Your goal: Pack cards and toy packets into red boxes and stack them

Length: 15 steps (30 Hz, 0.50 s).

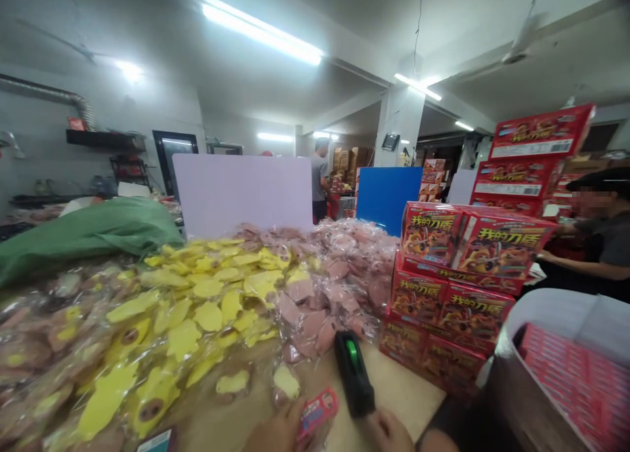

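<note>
At the bottom edge, my left hand (276, 431) is closed on a small red printed card (319, 412) with clear plastic below it. My right hand (391, 432) grips the near end of a black stapler (354, 373) with a bright green part on top, pointing away from me over the table. The card and stapler lie close side by side, apart from each other. Just beyond my left hand are two bagged pale-yellow pieces, one (286, 381) nearer and another (233, 382) to its left.
Bagged yellow cut-outs (209, 315) and pink ones (315, 324) heap across the table (406, 376). Red printed boxes (428, 294) stack at right, beside a white-lined container (546, 308) of red packs. A green sheet (98, 232) lies left. Another person (605, 235) works at far right.
</note>
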### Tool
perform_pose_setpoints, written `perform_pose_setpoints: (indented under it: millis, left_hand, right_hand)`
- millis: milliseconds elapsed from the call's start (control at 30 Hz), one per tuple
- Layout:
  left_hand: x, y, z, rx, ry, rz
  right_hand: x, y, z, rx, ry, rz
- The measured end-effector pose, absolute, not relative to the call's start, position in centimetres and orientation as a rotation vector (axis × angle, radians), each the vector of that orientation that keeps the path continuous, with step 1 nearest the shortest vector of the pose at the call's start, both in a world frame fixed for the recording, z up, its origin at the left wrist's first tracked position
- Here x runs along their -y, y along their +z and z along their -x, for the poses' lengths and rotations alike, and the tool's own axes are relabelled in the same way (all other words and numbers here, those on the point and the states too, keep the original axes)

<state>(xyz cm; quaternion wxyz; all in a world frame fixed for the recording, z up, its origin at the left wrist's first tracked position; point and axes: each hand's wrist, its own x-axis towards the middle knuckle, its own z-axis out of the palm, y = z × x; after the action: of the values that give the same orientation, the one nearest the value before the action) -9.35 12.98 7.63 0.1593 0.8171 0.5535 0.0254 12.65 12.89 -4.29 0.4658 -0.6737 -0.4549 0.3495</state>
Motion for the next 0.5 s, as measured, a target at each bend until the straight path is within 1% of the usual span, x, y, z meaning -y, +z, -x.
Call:
perform_pose_setpoints:
  millis: [133,200,267,367,433,500]
  left_hand:
    - [-12.2,7.2,8.4,-1.607,0.074,-2.322]
    - [-11.7,7.2,8.3,-1.572,0.098,-2.328]
    - [-11.2,7.4,8.7,-1.516,0.155,-2.325]
    - [-10.9,8.3,9.8,-1.445,0.325,-2.289]
    - [-10.5,9.1,10.2,-1.283,0.429,-2.256]
    - [-9.7,9.8,10.2,-1.092,0.501,-2.206]
  right_hand:
    - [-12.4,-2.0,-6.2,0.97,1.216,1.422]
    - [-12.3,-1.4,-3.7,0.867,1.27,1.395]
    - [-11.8,-1.3,-3.0,0.837,1.231,1.411]
    - [-10.5,-1.2,-4.5,0.928,0.997,1.372]
    - [-9.4,-0.2,-6.0,1.08,0.818,1.275]
    - [-8.9,1.3,-6.9,1.27,0.773,1.257]
